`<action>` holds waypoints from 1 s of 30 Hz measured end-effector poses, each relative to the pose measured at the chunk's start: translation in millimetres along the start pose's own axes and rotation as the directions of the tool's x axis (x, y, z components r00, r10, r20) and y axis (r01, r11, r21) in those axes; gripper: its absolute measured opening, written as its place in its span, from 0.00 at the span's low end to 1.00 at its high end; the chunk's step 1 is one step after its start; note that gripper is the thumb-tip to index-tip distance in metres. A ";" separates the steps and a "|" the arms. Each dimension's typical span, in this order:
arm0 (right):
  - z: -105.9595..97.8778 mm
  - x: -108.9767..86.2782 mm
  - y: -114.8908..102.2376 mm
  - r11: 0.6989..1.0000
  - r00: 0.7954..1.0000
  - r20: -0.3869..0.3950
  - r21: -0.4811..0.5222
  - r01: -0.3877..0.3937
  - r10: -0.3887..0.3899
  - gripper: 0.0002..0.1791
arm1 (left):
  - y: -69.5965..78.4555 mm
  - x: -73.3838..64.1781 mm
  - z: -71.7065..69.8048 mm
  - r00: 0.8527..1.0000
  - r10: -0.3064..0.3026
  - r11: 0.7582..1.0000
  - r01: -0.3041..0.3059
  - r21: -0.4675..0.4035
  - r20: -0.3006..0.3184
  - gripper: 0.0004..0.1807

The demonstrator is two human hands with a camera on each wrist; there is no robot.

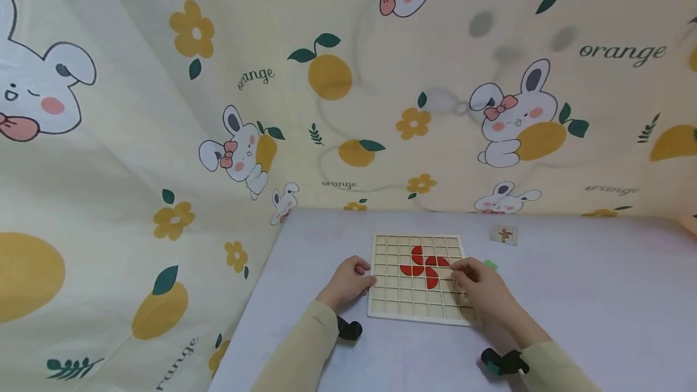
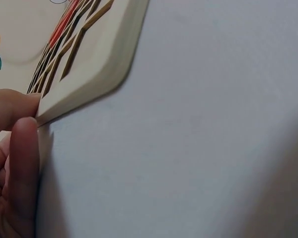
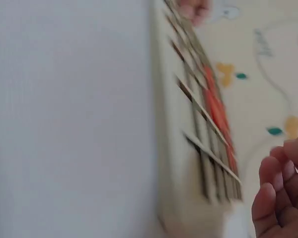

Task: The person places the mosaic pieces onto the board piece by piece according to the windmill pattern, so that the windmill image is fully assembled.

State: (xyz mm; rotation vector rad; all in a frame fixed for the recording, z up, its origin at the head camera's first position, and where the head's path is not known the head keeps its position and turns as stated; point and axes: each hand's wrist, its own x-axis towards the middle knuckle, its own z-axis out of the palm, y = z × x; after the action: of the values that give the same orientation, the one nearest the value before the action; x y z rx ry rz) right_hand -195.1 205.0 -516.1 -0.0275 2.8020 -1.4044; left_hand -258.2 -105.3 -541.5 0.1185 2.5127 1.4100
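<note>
A pale wooden grid board [image 1: 392,306] lies on the table, its raised strips forming small squares. Red pieces [image 1: 432,278] with curved edges form a pinwheel near its upper middle. At the board's left edge, my left hand [image 1: 347,283] holds the rim; in the left wrist view thumb and finger [image 2: 25,163] meet at its corner. My right hand [image 1: 486,289] hovers over the board's right side, fingertips close to the rightmost red piece [image 1: 442,262]. In the right wrist view its fingers [image 3: 264,208] are loosely bent, with nothing visible between them.
A small card [image 1: 504,235] with a red pinwheel on a grid lies beyond the board, to the right. Something light green [image 1: 490,265] shows partly behind my right hand. Patterned cloth [image 1: 348,120] hangs along the back and left of the white table [image 1: 615,301].
</note>
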 end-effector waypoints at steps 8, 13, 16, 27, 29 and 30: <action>-52.0 -3.6 35.5 0.990 0.993 -0.030 -0.080 -0.118 0.116 0.27 | -3.3 0.4 -0.8 1.000 -0.029 0.999 0.029 -0.024 0.009 0.16; -61.8 -2.8 55.2 0.976 0.985 0.061 -0.160 -0.148 0.159 0.37 | -4.7 4.6 -1.2 1.000 -0.028 0.999 0.029 -0.039 0.013 0.15; -63.4 -0.4 57.2 0.976 0.990 0.076 -0.191 -0.103 0.119 0.40 | -1.7 6.7 -2.7 1.000 -0.026 0.999 0.026 -0.038 0.006 0.15; -67.7 1.8 58.8 0.981 0.981 0.153 -0.172 -0.093 0.120 0.41 | -0.8 6.0 -2.3 1.000 -0.025 0.999 0.025 -0.027 -0.006 0.14; -66.8 0.9 59.5 0.981 0.980 0.159 -0.172 -0.095 0.123 0.41 | -1.7 5.1 -1.7 1.000 -0.023 0.999 0.023 -0.028 0.002 0.15; -66.6 0.3 60.1 0.980 0.979 0.163 -0.172 -0.096 0.125 0.41 | -2.0 4.6 -1.3 1.000 -0.024 0.999 0.024 -0.029 0.008 0.15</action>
State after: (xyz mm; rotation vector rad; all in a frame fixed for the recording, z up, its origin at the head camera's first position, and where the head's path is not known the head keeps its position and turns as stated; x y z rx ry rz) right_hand -197.1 294.2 -524.4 0.0057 2.7197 -1.0896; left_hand -262.9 -106.6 -543.3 0.0877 2.4777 1.4331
